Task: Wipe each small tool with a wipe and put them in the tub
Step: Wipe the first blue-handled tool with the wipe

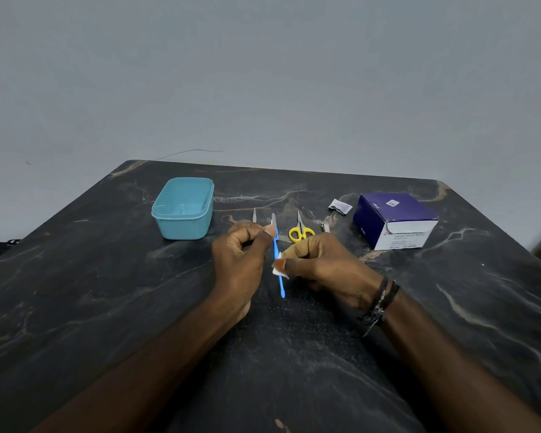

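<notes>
My left hand point(241, 248) pinches the blue scalpel point(278, 264) near its blade to steady it; right hand point(319, 264) fingers pinch the wipe point(278, 271) around the handle. Tub point(184, 210) waits empty at 10 o'clock; scissors point(301, 231) lie at 1 o'clock.

The left hand point(241, 254) covers the lower part of a small metal tool point(254, 215). The right hand point(322, 264) hides most of the wipe point(278, 271). Print on the purple box point(394, 220) is too small to read.
</notes>
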